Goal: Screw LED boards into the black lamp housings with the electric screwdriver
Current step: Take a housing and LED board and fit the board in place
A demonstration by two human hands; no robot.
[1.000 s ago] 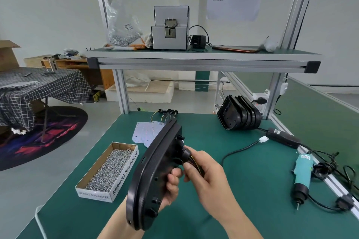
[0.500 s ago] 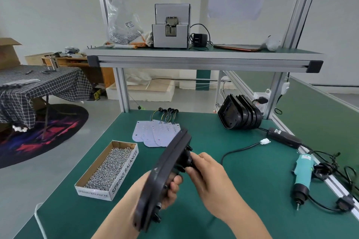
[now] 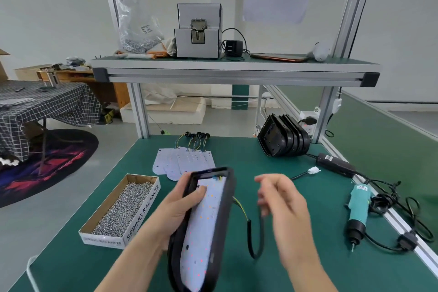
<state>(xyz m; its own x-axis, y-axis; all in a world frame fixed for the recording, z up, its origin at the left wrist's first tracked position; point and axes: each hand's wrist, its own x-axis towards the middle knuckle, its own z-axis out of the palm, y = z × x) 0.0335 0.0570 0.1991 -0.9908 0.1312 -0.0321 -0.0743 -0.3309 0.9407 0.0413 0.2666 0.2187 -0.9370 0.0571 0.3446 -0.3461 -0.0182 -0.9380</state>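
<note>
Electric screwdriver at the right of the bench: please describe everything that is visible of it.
The electric screwdriver lies on its side on the green mat, near the right edge rail. Its body looks like teal plastic, with a small label at the rear; the front is a black collar with a thin bit pointing towards the person. Black cables lie beside it. No hand touches it: the right hand hovers apart, to its left.
</note>
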